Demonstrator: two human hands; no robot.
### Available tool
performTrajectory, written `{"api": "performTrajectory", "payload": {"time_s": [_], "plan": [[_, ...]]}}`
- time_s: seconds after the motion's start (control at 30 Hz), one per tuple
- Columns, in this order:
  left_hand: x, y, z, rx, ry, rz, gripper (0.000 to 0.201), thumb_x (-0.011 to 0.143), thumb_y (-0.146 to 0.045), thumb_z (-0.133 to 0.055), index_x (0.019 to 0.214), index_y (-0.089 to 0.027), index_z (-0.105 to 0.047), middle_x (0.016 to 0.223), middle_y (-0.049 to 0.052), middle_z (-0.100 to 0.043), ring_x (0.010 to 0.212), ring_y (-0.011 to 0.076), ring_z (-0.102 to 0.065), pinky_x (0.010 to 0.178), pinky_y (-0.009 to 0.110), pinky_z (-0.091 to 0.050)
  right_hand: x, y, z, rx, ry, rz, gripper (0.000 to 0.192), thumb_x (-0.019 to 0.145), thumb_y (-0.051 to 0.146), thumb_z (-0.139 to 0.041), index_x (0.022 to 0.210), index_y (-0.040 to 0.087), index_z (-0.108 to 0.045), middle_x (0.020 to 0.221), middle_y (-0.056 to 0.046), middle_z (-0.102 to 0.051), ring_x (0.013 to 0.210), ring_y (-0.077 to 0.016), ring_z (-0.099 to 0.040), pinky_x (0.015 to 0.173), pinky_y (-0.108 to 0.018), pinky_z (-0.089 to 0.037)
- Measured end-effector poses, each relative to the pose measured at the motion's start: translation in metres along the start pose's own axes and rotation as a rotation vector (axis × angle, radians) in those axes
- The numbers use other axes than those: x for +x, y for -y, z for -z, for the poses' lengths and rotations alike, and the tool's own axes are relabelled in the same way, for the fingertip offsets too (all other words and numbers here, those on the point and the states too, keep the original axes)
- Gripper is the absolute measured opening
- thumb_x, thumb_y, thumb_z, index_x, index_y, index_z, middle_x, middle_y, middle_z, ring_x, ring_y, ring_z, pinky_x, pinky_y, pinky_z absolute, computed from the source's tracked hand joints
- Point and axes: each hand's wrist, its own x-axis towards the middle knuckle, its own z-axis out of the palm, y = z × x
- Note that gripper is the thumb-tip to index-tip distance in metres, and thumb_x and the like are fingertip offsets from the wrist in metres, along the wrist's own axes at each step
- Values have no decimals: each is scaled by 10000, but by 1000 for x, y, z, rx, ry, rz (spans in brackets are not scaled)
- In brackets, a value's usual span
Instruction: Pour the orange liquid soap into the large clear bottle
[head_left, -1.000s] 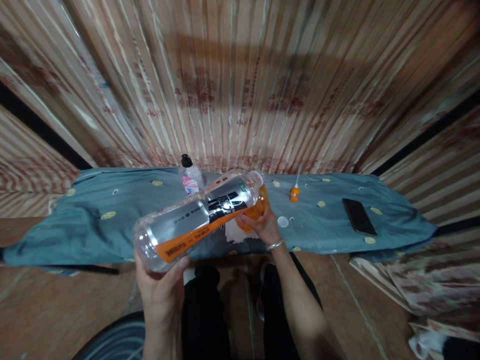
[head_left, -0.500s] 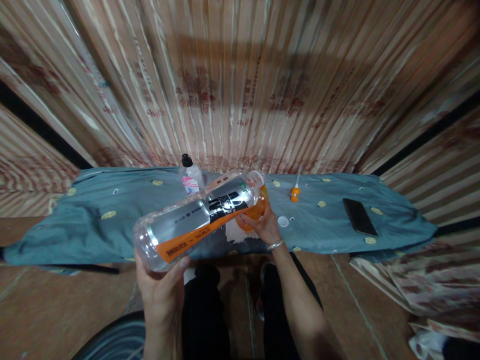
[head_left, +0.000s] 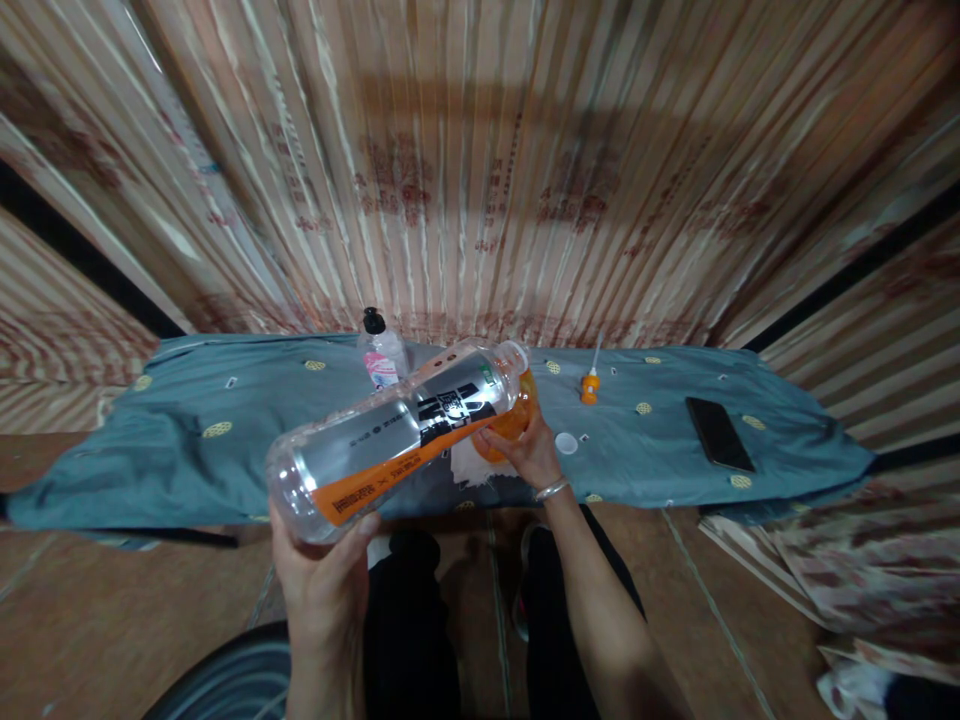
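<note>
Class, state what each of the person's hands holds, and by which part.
Left hand holds the clear bottle by its base; right hand holds the orange container from below.

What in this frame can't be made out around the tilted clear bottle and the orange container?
- Orange container, head view: mostly hidden by the large clear plastic bottle and the right hand; shape and opening unclear.
- Whether liquid flows: bottle mouth hides it.
- Bottle label print: too small.
- Left hand fingers: behind the bottle base.
- White cloth: partly covered.
</note>
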Motion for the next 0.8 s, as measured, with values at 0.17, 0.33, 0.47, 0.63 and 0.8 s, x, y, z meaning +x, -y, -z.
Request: {"api": "performTrajectory", "payload": {"time_s": [0.17,0.33,0.47,0.63,0.8], "plan": [[1,0,0,-45,-5,6,822,346,-168,-994,1121,-227,-724,979,8,-752,874,185,-696,889,306,-562,0,-1,0,-13,-4,-20,836,634,518,-844,1330,168,-543,1155,-128,-757,1066,-342,-732,953,-514,-586],[1,-1,0,-55,-10,6,817,342,-154,-991,1114,-231,-735,965,4,-761,861,176,-701,828,273,-576,-1,0,0,2,-2,-14,834,638,516,-845,1335,170,-545,1155,-123,-754,1084,-342,-726,962,-510,-582],[0,-1,-1,-55,2,-4,803,355,-165,-995,1114,-237,-744,959,3,-753,845,178,-695,855,291,-573,-1,1,0,9,4,-7,823,639,510,-843,1330,180,-543,1155,-115,-755,1073,-338,-730,957,-507,-584],[0,-1,-1,-51,13,1,811,369,-167,-994,1134,-255,-743,1005,9,-752,872,185,-700,864,294,-574,0,0,1,6,7,-1,819,640,498,-850,1327,179,-540,1154,-116,-757,1075,-338,-729,945,-508,-590],[0,0,0,-43,3,-2,816,346,-177,-1000,1117,-243,-744,964,3,-755,846,180,-700,843,285,-577,0,1,0,3,2,-18,821,635,522,-845,1317,176,-545,1129,-121,-759,1042,-337,-735,925,-508,-592]]}}
